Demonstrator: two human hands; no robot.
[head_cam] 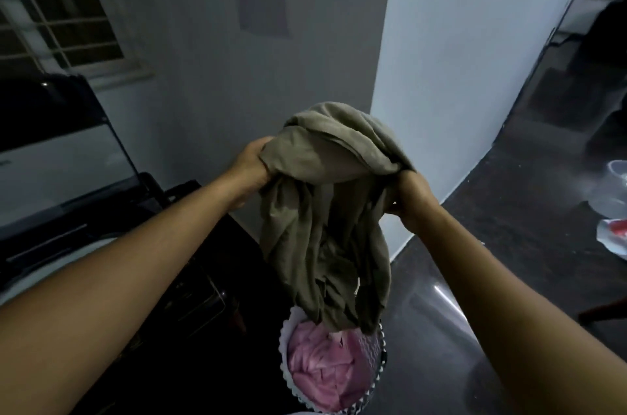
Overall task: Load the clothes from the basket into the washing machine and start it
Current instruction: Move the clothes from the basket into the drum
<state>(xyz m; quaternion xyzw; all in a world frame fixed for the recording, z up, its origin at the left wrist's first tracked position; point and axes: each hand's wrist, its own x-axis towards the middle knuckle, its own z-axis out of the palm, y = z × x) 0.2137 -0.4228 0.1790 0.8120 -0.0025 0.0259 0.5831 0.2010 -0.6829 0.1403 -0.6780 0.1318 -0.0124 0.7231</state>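
Note:
An olive-green garment (322, 217) hangs in the air in front of me, bunched at the top and trailing down to the basket. My left hand (252, 170) grips its upper left edge. My right hand (412, 195) pinches its upper right part. Below stands a white basket (288, 338) with a scalloped rim, holding pink cloth (322, 370). The washing machine (51, 183) is at the left, its dark lid raised.
A grey wall corner stands straight ahead. The glossy dark floor (492, 245) stretches to the right, with a clear plastic container (615, 190) and a red-and-white packet (615, 238) lying at the right edge. A window with a grille is at the upper left.

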